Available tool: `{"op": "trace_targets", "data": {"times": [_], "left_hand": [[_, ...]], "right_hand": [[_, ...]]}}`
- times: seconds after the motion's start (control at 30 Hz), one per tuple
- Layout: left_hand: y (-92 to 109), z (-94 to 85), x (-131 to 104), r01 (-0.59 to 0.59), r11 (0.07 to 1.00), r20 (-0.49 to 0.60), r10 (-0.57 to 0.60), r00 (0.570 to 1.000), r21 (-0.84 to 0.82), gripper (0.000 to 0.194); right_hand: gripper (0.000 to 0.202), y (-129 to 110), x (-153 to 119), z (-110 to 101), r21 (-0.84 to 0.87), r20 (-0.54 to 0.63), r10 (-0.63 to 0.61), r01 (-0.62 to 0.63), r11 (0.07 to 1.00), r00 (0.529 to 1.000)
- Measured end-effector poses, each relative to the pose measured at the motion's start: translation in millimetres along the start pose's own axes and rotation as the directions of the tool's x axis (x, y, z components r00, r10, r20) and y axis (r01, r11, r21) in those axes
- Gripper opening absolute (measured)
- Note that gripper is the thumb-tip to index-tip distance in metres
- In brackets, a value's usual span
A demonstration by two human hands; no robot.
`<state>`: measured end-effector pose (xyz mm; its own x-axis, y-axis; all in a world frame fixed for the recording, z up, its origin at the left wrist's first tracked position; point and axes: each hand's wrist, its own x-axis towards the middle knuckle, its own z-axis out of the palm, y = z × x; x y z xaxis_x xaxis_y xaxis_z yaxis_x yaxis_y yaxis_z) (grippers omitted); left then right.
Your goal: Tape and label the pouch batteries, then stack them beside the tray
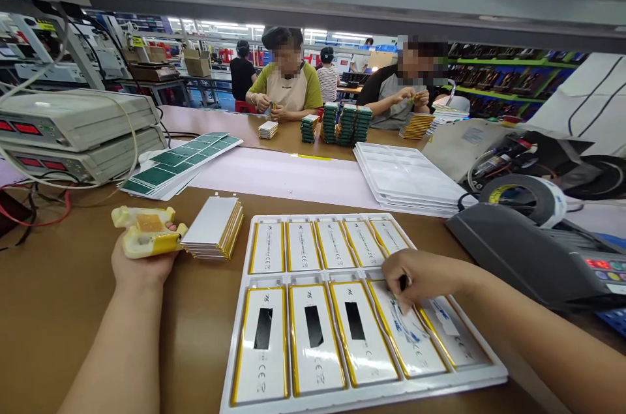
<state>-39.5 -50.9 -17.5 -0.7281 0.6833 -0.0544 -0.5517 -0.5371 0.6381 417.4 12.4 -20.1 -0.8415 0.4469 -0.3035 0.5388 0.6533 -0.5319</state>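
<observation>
At left of the frame, the left hand [141,264] closes its grip around a yellow tape-wrapped block [147,231], beside a stack of battery cells [214,228]. Lower right, the right hand [420,276] pinches a black strip over a battery cell [405,336] in the white tray [235,362].

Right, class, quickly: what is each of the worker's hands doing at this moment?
Left hand: closed around a yellow taped block.
Right hand: fingers curled, pressing on a battery cell in the white tray; whether it holds anything cannot be told.
</observation>
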Motion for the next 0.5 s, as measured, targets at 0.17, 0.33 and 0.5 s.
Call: {"op": "trace_targets", "data": {"times": [0.17, 0.33, 0.5], "left_hand": [[-1.5, -2.0, 1.6, 0.001, 1.000, -0.007, -0.001, 1.000, 0.002, 0.023], [-1.8, -1.8, 1.6, -0.010, 1.000, -0.002, 0.010, 1.000, 0.014, 0.024], [-1.0, -3.0, 1.4, -0.007, 1.000, 0.017, 0.006, 1.000, 0.012, 0.024]], "right_hand": [[0.021, -1.4, -3.2, 1.4, -0.006, -0.162, 0.040, -0.042, 0.999, 0.986], [0.024, -0.7, -3.9, -0.9, -0.014, -0.067, 0.018, -0.019, 1.000, 0.998], [0.026, -2.0, -4.1, 5.0, 0.014, -0.123, 0.038, -0.036, 0.999, 0.992]]}}
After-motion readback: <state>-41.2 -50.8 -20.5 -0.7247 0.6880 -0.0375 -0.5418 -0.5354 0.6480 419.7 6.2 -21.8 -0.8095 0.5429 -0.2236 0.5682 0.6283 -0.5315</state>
